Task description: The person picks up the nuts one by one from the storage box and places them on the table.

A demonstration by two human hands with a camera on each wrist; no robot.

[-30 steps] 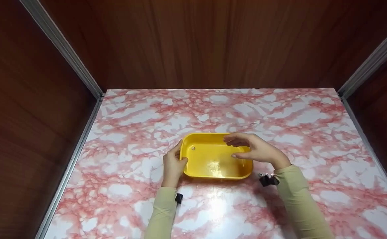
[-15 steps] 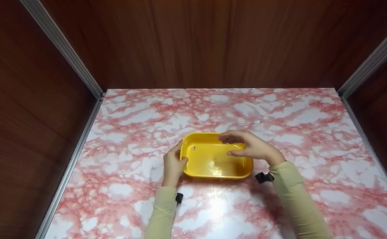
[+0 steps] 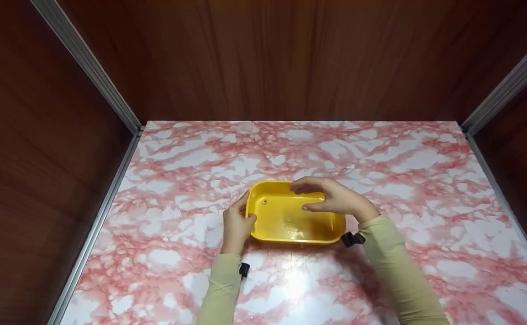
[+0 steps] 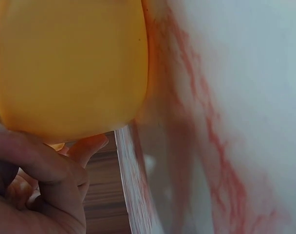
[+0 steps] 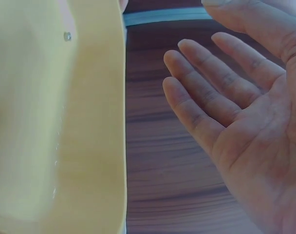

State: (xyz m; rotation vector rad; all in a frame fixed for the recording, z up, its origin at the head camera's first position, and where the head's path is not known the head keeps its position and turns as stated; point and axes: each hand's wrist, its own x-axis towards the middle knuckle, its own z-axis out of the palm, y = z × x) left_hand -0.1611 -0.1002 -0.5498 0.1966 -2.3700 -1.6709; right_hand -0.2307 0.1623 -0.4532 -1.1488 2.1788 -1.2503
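Observation:
A yellow plastic tub (image 3: 274, 223) with rounded corners stands on the table. My left hand (image 3: 235, 225) grips its left side, thumb over the rim and fingers along the outside. In the left wrist view, the tub's outer wall (image 4: 70, 68) fills the upper left, above the left hand (image 4: 46, 180). On the tub's floor, near the far left corner, lies a small shiny metal piece (image 3: 264, 201), too small to identify. My right hand (image 3: 335, 196) hovers over the tub's right part. Its palm and fingers (image 5: 201, 97) hold nothing in the right wrist view.
The table (image 3: 191, 280) has a red and white marbled top. Dark wood panels (image 3: 263, 63) stand behind it and on both sides, with grey metal strips (image 3: 87, 58) along the corners. Small black cameras (image 3: 352, 239) sit at the wrists.
My right hand has moved left over the tub. Small shiny bits seen beside the right wrist camera a second ago are out of sight now. The left hand and the tub have stayed put.

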